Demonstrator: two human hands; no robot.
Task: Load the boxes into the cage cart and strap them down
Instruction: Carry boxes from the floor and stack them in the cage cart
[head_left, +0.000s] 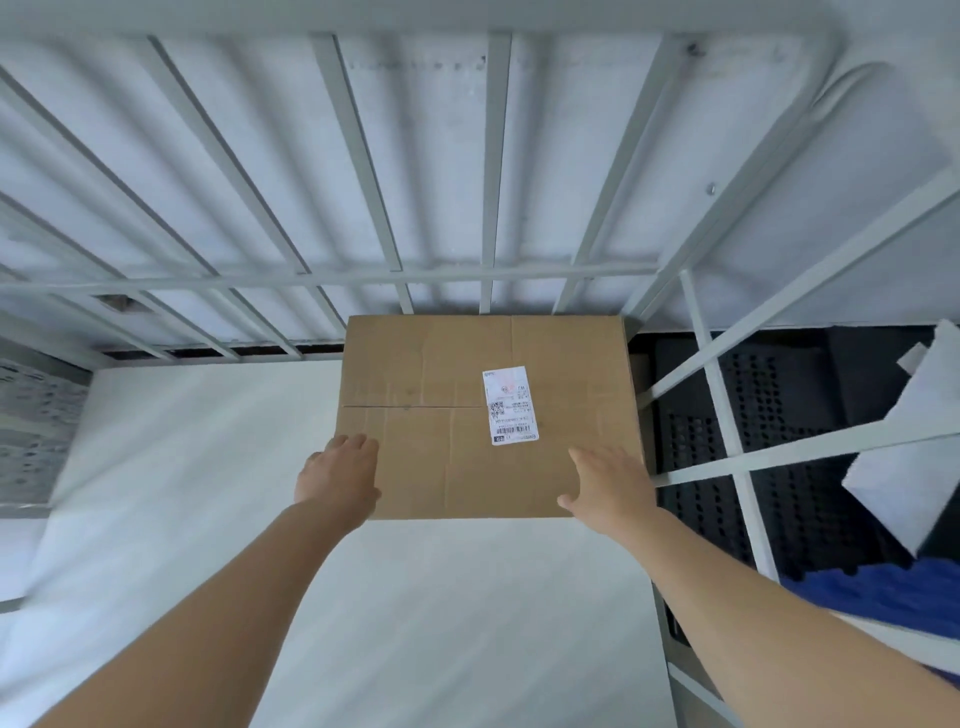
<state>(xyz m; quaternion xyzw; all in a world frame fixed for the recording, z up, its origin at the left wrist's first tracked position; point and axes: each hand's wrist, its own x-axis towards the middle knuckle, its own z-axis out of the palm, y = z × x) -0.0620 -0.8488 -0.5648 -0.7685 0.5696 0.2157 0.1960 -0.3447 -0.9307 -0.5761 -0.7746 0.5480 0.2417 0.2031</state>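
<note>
A brown cardboard box (467, 415) with a white shipping label (510, 405) lies flat on the white floor of the cage cart (441, 597), pushed into the far right corner against the grey bars. My left hand (340, 478) rests on the box's near left corner, fingers straight over the top. My right hand (608, 486) lies flat on the near right corner, thumb along the front edge. Both arms reach in from the cart's open near side.
Grey bar panels form the cart's back wall (395, 270) and right side (727, 415). Beyond the right bars lie a black perforated mat (779, 467), a white sheet (914, 441) and blue fabric (883, 597). A perforated grey surface (36, 415) shows at far left.
</note>
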